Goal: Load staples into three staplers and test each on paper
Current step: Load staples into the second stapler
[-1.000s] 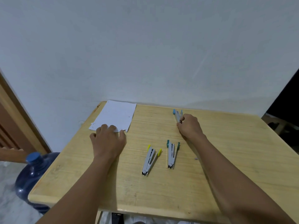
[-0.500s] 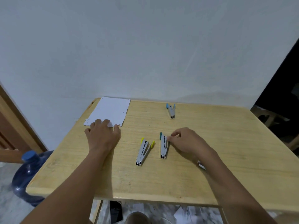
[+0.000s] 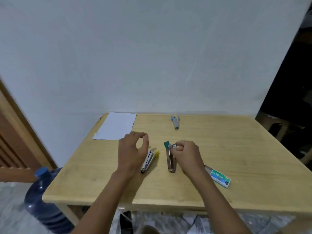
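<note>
Three small metal staplers lie on the wooden table [image 3: 236,149]. The green-tipped stapler [image 3: 170,159] sits mid-table, and my right hand [image 3: 187,154] grips its upper part near the green end. The yellow-tipped stapler [image 3: 149,160] lies just left of it, partly under my left hand [image 3: 133,149], which hovers with fingers curled apart and holds nothing. A blue-tipped stapler [image 3: 175,122] rests alone near the far edge. White paper [image 3: 116,126] lies at the far left corner. A green staple box [image 3: 218,177] sits half slid open by my right forearm.
A white wall stands right behind the table. A blue water jug [image 3: 42,200] is on the floor at the front left, beside a wooden door frame [image 3: 20,132]. Dark space and furniture lie off to the right. Papers litter the floor under the table.
My left hand left the paper and moved right over the yellow-tipped stapler. My right hand came back from the blue-tipped stapler and took hold of the green-tipped one. The staple box has come into view.
</note>
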The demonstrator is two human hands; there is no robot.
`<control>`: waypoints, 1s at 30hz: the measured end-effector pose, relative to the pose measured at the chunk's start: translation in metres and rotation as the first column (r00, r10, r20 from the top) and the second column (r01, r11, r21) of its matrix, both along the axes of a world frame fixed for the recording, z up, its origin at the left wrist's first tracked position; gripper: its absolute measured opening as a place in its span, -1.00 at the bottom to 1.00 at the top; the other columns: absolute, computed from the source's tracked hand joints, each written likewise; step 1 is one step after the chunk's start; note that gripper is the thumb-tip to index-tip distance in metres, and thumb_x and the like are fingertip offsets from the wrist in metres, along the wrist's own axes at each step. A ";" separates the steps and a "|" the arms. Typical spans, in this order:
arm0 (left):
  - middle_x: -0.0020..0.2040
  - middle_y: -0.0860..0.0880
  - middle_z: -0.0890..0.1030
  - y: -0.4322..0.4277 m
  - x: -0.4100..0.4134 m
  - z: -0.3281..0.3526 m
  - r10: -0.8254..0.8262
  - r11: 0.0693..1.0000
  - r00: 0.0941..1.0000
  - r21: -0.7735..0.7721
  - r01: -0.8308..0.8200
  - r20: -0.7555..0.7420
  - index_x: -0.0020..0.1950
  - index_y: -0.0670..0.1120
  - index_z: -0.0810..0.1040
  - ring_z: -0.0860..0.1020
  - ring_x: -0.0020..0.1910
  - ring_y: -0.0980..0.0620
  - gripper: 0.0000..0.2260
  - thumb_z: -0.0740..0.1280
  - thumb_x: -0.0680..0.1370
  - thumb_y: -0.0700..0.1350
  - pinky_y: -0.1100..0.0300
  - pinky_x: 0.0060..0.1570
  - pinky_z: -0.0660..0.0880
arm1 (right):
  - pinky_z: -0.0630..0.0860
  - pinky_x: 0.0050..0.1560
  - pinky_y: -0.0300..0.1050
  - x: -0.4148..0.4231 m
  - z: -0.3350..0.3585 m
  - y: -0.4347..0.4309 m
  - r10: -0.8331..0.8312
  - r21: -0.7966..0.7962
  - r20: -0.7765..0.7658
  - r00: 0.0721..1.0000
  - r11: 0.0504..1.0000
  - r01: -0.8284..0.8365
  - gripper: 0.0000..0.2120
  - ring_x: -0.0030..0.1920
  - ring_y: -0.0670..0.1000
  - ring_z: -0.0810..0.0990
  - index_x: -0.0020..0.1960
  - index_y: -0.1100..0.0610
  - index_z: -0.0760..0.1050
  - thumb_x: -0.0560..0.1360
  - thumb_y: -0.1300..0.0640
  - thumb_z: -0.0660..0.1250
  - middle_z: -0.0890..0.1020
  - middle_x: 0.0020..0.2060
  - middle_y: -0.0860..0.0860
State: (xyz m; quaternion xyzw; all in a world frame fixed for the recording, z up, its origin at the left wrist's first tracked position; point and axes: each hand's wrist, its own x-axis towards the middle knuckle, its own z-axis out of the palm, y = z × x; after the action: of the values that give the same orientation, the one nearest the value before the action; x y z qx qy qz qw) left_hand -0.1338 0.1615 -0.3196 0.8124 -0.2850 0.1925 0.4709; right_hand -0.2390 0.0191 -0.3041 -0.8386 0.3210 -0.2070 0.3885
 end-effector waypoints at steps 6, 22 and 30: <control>-0.23 0.08 0.69 -0.019 -0.063 0.041 -0.288 0.956 0.835 -0.092 0.278 -0.469 -0.09 0.09 0.71 0.59 -0.34 0.16 -0.81 0.38 0.51 0.16 0.26 -0.26 0.51 | 0.49 -0.15 -0.40 -0.031 0.011 0.019 -0.018 -0.038 0.295 0.955 0.999 0.030 -0.67 -0.30 -0.12 0.62 0.29 0.18 0.57 0.53 0.18 0.38 0.64 -0.36 -0.05; -0.20 0.05 0.69 -0.013 -0.103 0.046 -0.410 0.894 0.846 -0.332 0.300 -0.340 -0.13 -0.03 0.67 0.69 -0.18 0.03 -0.92 0.43 0.51 -0.20 0.01 -0.04 0.64 | 0.67 -0.17 0.04 -0.059 0.014 -0.002 -0.326 0.422 0.431 0.841 0.897 0.131 -0.73 -0.34 -0.02 0.72 -0.24 0.07 0.58 0.60 0.19 0.25 0.70 -0.30 0.01; 0.05 -0.27 0.68 0.008 -0.100 0.045 -0.583 0.747 0.159 -0.450 0.489 -0.796 0.20 -0.28 0.49 0.68 -0.12 -0.17 -0.75 0.33 0.59 -0.17 0.04 -0.10 0.63 | 0.57 -0.33 -0.28 -0.071 0.023 -0.003 -0.372 0.721 0.488 0.790 0.682 -0.125 -0.84 -0.19 0.09 0.75 -0.03 0.27 0.59 0.60 0.22 0.27 0.72 -0.17 0.19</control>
State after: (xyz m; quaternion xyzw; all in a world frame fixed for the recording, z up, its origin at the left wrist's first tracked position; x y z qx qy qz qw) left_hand -0.2340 0.1694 -0.2746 0.6013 -0.2386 -0.4494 0.6162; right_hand -0.3103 0.0163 -0.2806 -0.4809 0.2949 -0.3451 0.7501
